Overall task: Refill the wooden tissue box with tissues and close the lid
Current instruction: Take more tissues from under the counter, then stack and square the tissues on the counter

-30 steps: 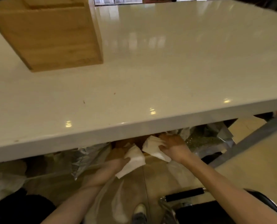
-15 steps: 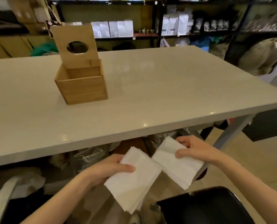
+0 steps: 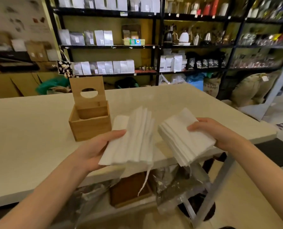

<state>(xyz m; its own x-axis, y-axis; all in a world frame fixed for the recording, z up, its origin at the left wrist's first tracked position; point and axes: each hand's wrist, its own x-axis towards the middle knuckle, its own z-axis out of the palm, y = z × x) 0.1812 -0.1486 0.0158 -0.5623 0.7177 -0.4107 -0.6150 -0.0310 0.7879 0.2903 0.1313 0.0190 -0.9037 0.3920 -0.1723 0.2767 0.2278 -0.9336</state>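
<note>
The wooden tissue box (image 3: 89, 124) stands on the white table (image 3: 30, 129), its lid (image 3: 88, 92) with an oval hole raised upright at the back. The inside looks empty. My left hand (image 3: 94, 149) holds a fanned stack of white tissues (image 3: 132, 139) just right of and nearer than the box, above the table's front edge. My right hand (image 3: 210, 131) grips a second stack of white tissues (image 3: 183, 138) further right. A thin strip of tissue dangles below the left stack.
Under the table lie a brown box (image 3: 129, 189) and crumpled plastic wrapping (image 3: 175, 184). A grey table leg (image 3: 208, 192) slants down at the right. Dark shelves (image 3: 155, 45) with bags and kettles line the far wall.
Both hands have risen from beneath the table to above its front edge, each carrying its tissue stack. The view has lifted from the tabletop to the box and shelves.
</note>
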